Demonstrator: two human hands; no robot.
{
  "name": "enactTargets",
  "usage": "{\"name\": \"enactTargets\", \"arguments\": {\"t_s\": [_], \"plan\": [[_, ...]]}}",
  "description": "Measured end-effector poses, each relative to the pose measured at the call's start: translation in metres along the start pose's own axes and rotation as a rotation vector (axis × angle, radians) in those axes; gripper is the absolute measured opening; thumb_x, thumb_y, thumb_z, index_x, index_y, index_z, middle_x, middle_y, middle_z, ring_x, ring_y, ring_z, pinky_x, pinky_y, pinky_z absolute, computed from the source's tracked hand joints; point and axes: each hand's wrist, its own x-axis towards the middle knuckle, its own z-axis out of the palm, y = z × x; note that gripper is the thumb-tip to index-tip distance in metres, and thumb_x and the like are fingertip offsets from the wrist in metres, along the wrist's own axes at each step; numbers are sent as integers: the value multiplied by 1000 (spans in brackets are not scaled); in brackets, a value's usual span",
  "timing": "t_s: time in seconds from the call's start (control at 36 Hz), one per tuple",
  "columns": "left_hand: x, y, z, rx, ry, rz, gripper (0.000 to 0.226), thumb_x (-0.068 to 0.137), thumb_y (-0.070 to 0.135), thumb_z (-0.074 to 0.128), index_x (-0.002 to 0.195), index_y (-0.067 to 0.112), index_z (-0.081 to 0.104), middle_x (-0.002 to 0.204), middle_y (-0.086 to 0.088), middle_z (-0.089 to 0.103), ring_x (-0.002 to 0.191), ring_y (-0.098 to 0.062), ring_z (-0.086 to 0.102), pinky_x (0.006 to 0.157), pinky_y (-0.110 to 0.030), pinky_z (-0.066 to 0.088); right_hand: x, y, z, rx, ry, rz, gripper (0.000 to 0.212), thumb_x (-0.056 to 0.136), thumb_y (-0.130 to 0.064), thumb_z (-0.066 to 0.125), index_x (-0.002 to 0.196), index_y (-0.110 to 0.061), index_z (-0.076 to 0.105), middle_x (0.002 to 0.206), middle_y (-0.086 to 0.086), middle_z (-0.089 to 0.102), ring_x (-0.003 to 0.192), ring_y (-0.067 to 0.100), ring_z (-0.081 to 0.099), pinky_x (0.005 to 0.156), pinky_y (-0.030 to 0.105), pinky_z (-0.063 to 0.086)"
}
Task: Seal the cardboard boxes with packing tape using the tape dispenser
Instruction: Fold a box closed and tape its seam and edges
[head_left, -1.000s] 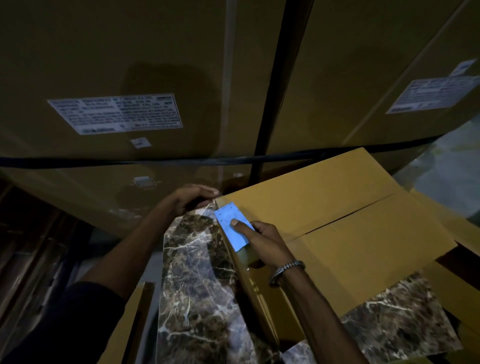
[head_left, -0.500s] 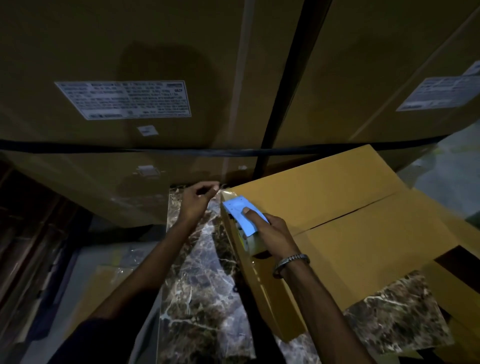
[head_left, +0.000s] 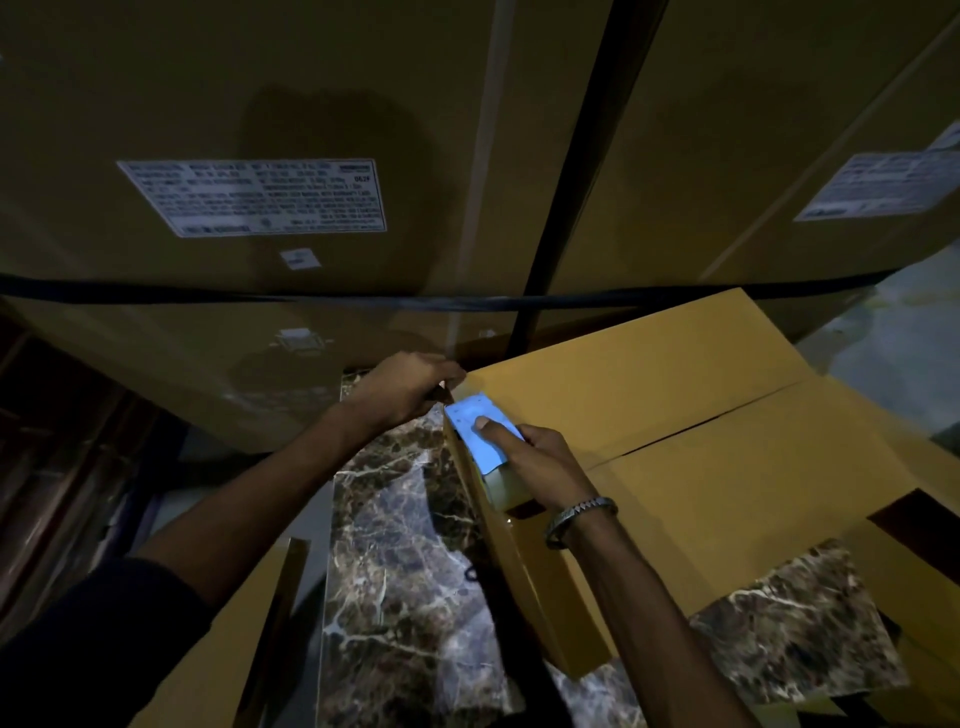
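A tan cardboard box (head_left: 675, 415) lies in front of me with its top flaps folded down and a seam running across it. My right hand (head_left: 540, 467) grips a blue tape dispenser (head_left: 480, 431) with a clear tape roll, pressed on the box's near left corner. My left hand (head_left: 410, 387) is pinched at that corner's far end, seemingly on the tape end, though the tape is hard to see in the dim light.
Tall stacked cartons (head_left: 311, 130) with white labels (head_left: 254, 197) and dark straps stand close behind the box. The floor (head_left: 405, 571) is dark marble. Another cardboard piece (head_left: 234, 649) lies at lower left. A loose flap (head_left: 924, 519) sticks out at right.
The dispenser has shifted slightly toward the box's corner edge. My left hand moved right and closed at the corner. The view tilted a little.
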Motion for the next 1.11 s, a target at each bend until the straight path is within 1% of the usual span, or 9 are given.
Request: {"name": "enactTargets", "arguments": {"t_s": [0.25, 0.36, 0.53, 0.64, 0.72, 0.83, 0.94, 1.0, 1.11], "plan": [[-3, 4, 1, 17, 28, -11, 32, 94, 39, 66, 120, 20, 65, 114, -3, 69, 91, -33, 71, 63, -42, 55, 0, -4, 2, -2, 73, 58, 69, 67, -79, 70, 74, -10, 69, 72, 9, 61, 66, 24, 59, 66, 35, 44], [-20, 5, 6, -46, 40, -53, 46, 94, 27, 66, 140, 21, 65, 135, -4, 71, 107, -31, 74, 76, -42, 61, 1, -8, 2, -66, 87, 36, 47, 84, -66, 71, 71, -21, 63, 69, 4, 58, 65, 21, 56, 64, 31, 38], [-45, 4, 19, -49, -4, -15, 72, 99, 41, 36, 168, 26, 23, 173, 6, 26, 129, -31, 64, 78, -46, 62, -9, -13, 8, -142, 123, -5, 46, 94, -57, 66, 71, -18, 56, 67, 3, 55, 61, 21, 53, 56, 29, 33], [-52, 15, 28, -32, -19, -10, 87, 87, 23, 38, 170, 19, 11, 177, 3, 6, 109, -24, 62, 58, -41, 53, -12, -14, 13, -183, 141, -13, 48, 95, -54, 63, 67, -18, 49, 64, -1, 52, 60, 20, 52, 55, 30, 32], [-51, 21, 36, 42, 25, -74, 98, 85, 2, 49, 170, 25, 7, 178, 6, 3, 147, -23, 48, 63, -40, 56, -18, -14, 13, -183, 133, -12, 49, 99, -49, 60, 64, -20, 42, 60, -5, 44, 57, 17, 45, 56, 31, 30], [-52, 28, 38, 141, 9, -150, 104, 84, -1, 55, 170, 29, 4, 176, 5, 14, 156, -21, 36, 77, -37, 59, -28, -12, 6, -142, 137, 45, 47, 98, -47, 59, 63, -21, 42, 61, -6, 43, 61, 19, 47, 61, 31, 33], [-50, 45, 33, 261, -32, -277, 114, 73, 1, 72, 169, 33, 18, 153, -3, 59, 107, -28, 75, 48, -28, 44, -47, -3, -3, -149, 89, 61, 45, 99, -47, 58, 80, -6, 58, 74, 4, 56, 68, 23, 54, 65, 33, 38], [-50, 48, 33, 219, -91, -352, 114, 79, 4, 64, 169, 40, 2, 117, -10, 75, 67, -33, 70, 41, -28, 28, -59, 6, -8, -156, 72, 63, 52, 98, -51, 58, 99, 0, 66, 87, 12, 65, 78, 27, 63, 68, 34, 44], [-49, 51, 31, 195, -136, -463, 113, 88, 7, 56, 163, 48, -18, 83, -9, 68, 52, -26, 46, 45, -33, 38, -89, 38, -20, -121, 97, 78, 48, 88, -62, 62, 99, -17, 74, 91, 0, 75, 88, 18, 70, 82, 38, 57]]}}
